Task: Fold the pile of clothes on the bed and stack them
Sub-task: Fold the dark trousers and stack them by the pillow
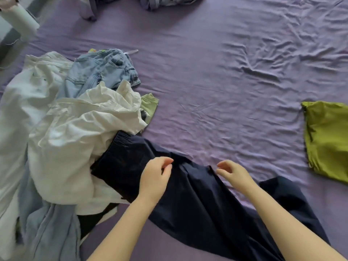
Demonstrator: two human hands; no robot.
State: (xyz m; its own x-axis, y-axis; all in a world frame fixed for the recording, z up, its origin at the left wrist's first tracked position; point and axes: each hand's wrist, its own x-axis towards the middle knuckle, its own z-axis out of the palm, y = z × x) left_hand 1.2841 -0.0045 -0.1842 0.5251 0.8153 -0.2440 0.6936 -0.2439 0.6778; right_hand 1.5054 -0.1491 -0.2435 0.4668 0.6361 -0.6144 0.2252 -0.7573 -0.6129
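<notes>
Navy trousers (197,200) under both hands, purple sheet (226,81) beyond

Matt navy cloth trousers (197,200) on wrinkled, matt purple bedsheet (226,81)

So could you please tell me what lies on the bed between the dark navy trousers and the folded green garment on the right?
Only bare purple sheet lies between the navy trousers and the folded green garment, as the head view shows.
</notes>
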